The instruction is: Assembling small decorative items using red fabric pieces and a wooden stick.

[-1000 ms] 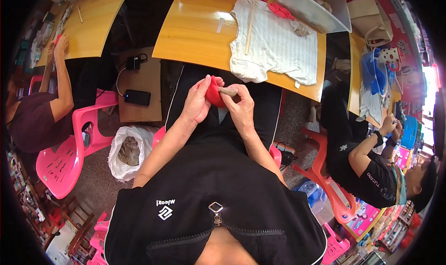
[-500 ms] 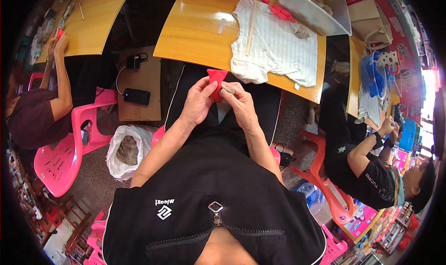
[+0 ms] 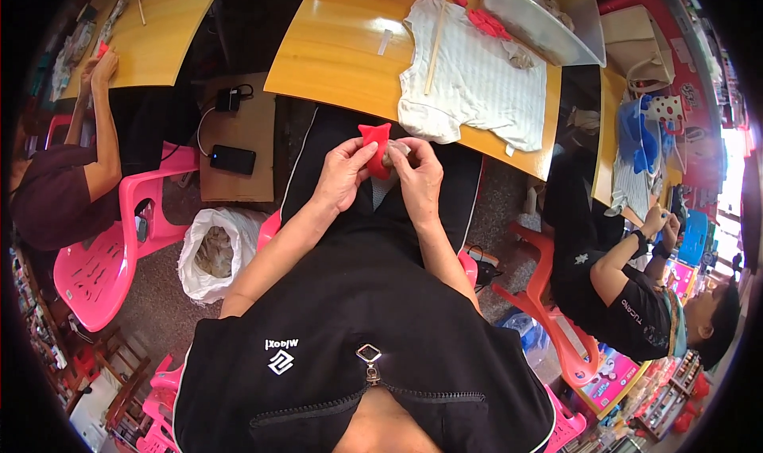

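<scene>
Over my lap, at the near edge of the table, a small red fabric piece [image 3: 377, 141] with two pointed corners stands upright between my hands. My left hand [image 3: 342, 173] pinches it from the left with the thumb across its front. My right hand [image 3: 420, 179] is closed on a greyish-beige wad of soft stuffing [image 3: 397, 152], pressed against the right side of the red piece. The fingers hide the lower part of the red piece, so I cannot tell how far the wad reaches inside.
On the wooden table [image 3: 334, 56] lie a white striped cloth [image 3: 477, 83], a thin stick [image 3: 435, 52] and red scraps [image 3: 489, 24]. A clear plastic bin [image 3: 548, 28] stands behind. A white sack [image 3: 191, 258] of beige stuffing sits left on the floor. Co-workers sit on both sides.
My right fingers have shifted slightly up and right, and more of the greyish wad shows beside the red piece. My left hand still holds the piece.
</scene>
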